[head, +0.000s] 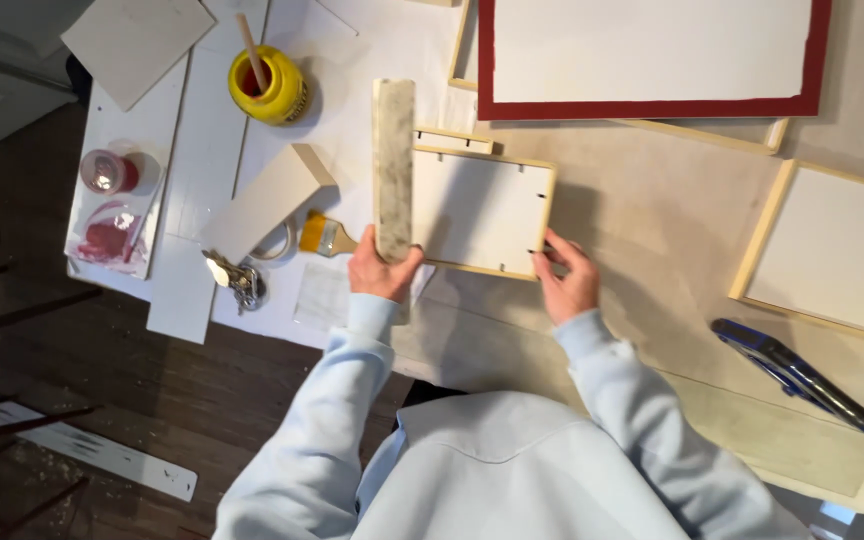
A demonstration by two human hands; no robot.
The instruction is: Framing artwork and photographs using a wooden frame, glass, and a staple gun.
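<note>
A: Status of the work in hand?

B: My left hand (382, 270) is closed around the lower end of a flat wooden strip (393, 165), held upright along the left edge of a small frame (479, 212). My right hand (567, 280) pinches the frame's lower right corner, fingers closed on it. The frame lies face down near the table's front edge, just ahead of me.

A: How far along?

B: My judgement: midway. The frame's back shows dark marks along its right and lower edges, which may be staples; I cannot confirm. The strip is aligned but not fixed. A red-bordered panel (652, 55) at 12 o'clock looks painted. An unpainted frame (827, 245) at 3 o'clock appears untouched.

A: Tools present?

B: Brush (324, 236) at 9 o'clock, touching nothing I hold. Yellow pot (270, 88) with a stick in it at 11 o'clock. Red paint tray (112, 215) at far 9 o'clock. Blue tool (792, 372) at 4 o'clock.

A: Surface and room?

B: The table (652, 230) is pale plywood, partly covered with white sheets. Dark wooden floor (102, 390) at 8 o'clock, with a white slat lying on it.
</note>
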